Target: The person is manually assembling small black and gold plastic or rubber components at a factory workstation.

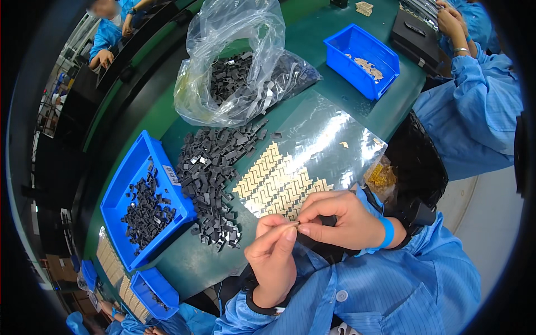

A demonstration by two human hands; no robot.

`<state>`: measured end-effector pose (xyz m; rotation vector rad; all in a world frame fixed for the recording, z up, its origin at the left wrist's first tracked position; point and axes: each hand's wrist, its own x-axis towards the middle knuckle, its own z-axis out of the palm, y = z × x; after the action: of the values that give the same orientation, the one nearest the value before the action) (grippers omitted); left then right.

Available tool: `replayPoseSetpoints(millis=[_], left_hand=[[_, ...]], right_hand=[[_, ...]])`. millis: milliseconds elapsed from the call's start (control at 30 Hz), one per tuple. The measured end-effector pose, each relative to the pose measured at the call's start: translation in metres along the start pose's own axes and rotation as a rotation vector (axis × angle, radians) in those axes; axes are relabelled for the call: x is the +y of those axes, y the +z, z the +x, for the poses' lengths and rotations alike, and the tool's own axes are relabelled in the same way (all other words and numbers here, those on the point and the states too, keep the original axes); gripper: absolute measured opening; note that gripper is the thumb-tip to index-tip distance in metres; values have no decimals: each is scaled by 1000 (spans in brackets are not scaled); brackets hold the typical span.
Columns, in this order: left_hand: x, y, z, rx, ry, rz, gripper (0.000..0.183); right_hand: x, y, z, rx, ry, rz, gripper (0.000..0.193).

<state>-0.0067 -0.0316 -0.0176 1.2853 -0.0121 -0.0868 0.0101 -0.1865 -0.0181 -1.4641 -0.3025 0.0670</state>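
Observation:
My left hand [273, 257] and my right hand [338, 220] meet at their fingertips, both closed in a pinch. Between them is a small dark piece [298, 223], mostly covered by the fingers, so its exact kind is unclear. Just beyond the hands lies a clear plastic sheet [318, 134] bearing rows of small beige pieces [273, 181] in a zigzag pattern. To the left of the sheet spreads a loose heap of small black rectangular parts [206, 173], a few with shiny silver faces.
A large blue bin [120, 184] holding black parts stands left, with a smaller blue bin [146, 287] nearer. An open clear bag [192, 84] of black parts is at the back. Another blue bin [340, 56] contains beige pieces. A co-worker's sleeve [474, 95] is at right.

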Motion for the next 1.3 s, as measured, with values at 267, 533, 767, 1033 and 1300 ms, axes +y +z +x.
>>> replayPoseSetpoints(millis=[267,533,767,1033,1300], left_hand=[[3,-3,2,12,-146,-334,13],[26,-29,6,-65,860,979,31],[32,-28,6,-425,1133,1275,35],[33,-26,1,-497,1157,1296,32],[26,-41,32,-174,903,1423,29]], right_hand=[[-9,-27,8,63,-181,-282,5],[-24,-81,12,278,-299,-1253,7],[-22,-39,16,-258,-166,-285,12],[-20,-35,22,-486,-141,-252,9],[-13,-33,25,-86,-287,-551,7]])
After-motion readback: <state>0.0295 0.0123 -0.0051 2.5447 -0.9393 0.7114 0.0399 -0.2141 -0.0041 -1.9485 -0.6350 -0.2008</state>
